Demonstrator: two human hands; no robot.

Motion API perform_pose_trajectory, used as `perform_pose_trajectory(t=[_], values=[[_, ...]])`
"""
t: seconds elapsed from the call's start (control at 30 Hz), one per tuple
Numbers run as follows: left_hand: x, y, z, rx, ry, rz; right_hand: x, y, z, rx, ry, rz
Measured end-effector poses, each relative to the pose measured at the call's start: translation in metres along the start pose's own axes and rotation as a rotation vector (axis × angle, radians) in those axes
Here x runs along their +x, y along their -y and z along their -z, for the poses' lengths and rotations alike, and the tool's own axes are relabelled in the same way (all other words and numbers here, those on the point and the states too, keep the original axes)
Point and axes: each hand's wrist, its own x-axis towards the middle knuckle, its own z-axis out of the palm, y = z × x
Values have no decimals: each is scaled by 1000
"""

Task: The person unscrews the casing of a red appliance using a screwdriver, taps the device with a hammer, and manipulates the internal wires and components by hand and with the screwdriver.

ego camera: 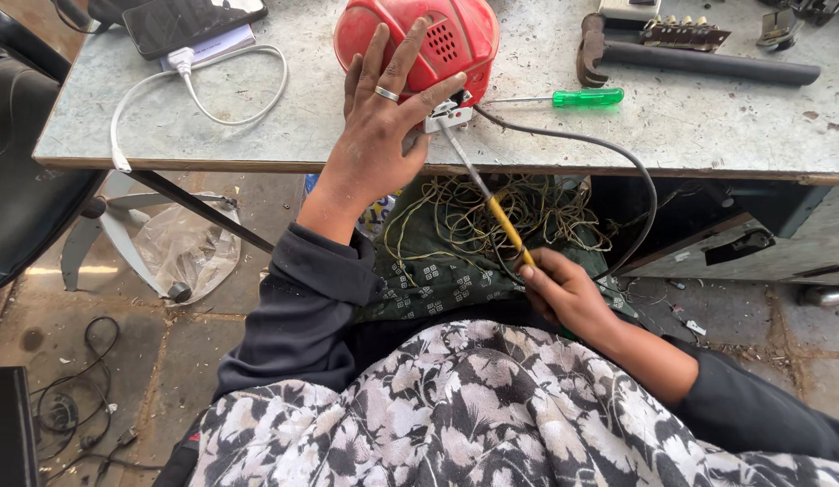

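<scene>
We press our left hand [376,135], fingers spread, flat on the red appliance [446,36] at the bench [257,126] edge, right hand [563,293] pinching a yellow-handled screwdriver [491,212].

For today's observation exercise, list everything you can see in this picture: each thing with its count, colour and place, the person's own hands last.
Appliance: one, red, table edge.
Soldering iron: one, yellow handle, tip at the appliance's white connector.
Screwdriver: one, green handle, table.
Hammer: one, dark, table's far right.
Phone: one, black, far left.
Charging cable: one, white, table left.
Wire tangle: one, yellowish, under the table.
Table: one, grey.
Left hand: on the appliance.
Right hand: fingers gripping the iron.
</scene>
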Motion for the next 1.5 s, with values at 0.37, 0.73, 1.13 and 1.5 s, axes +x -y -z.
perform_pose_trajectory(t=[0.37, 0.73, 1.13, 1.5], values=[[-14, 15, -11, 82, -104, -57, -4, 19, -8, 149, 84, -96], [-15, 10, -21, 81, -131, -64, -10, 22, 0, 177, 89, -163], [-12, 4, -22, 7, -158, -48, -16, 19, 9, 170, 101, -170], [-18, 4, -24, 5, -157, 59, -28, 46, 18, 538, 261, -320]])
